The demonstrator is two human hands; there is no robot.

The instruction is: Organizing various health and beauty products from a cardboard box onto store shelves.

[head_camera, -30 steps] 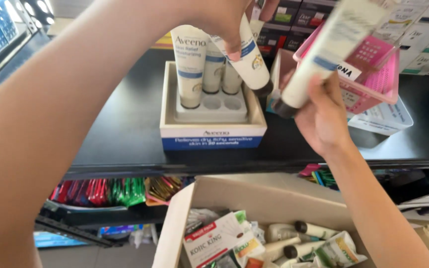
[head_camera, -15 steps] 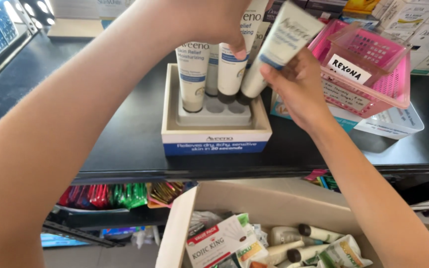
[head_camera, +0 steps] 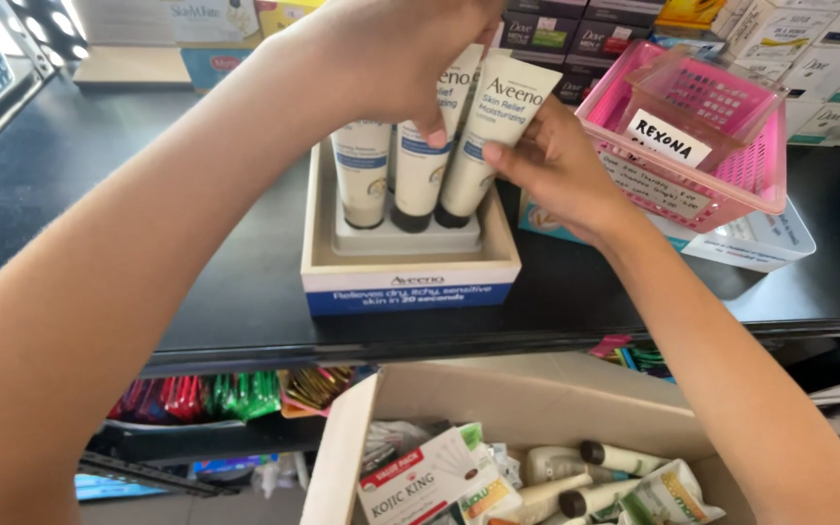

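Up on the black shelf [head_camera: 148, 243]: right hand [head_camera: 561, 175] pinching the rightmost tube [head_camera: 483, 146], cap down in the display box [head_camera: 410, 277]. Left hand [head_camera: 391, 58] curled over the tube tops, fingertips pressing the middle tube [head_camera: 425, 165]; grip possibly closed, hard to tell. Just beside, right: pink basket [head_camera: 731, 156]. Below: open carton [head_camera: 537, 408] of mixed products.

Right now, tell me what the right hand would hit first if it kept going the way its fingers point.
The right hand points up and left, holding a cream tube. Going straight on, it would probably press that tube into the next tube and the left hand on it; depth is unclear.
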